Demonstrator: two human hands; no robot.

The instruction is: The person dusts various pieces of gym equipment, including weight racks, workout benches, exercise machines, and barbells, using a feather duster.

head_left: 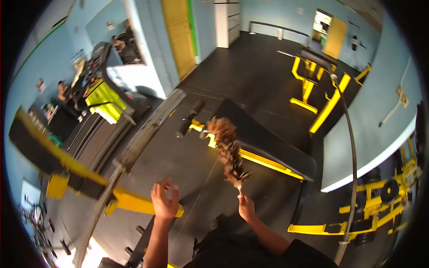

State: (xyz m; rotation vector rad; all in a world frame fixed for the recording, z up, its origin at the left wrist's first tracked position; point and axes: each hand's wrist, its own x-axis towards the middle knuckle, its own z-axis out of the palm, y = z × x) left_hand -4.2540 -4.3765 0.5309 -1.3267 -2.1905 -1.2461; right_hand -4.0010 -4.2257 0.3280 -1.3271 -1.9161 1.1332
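A brown feather duster points up and away from me, its feathers overlapping the near end of a black padded bench in this view. My right hand is closed around the short handle at its lower end. Off to the left, my left hand is raised with loosely bent fingers, thumb apart, and holds nothing. Behind that hand runs a yellow metal beam of a gym frame.
A long metal bar slants up past my left side; another bar rises on the right. Yellow weight racks stand at right. A treadmill with a bright yellow cloth is at left. Farther back stands a yellow-framed bench.
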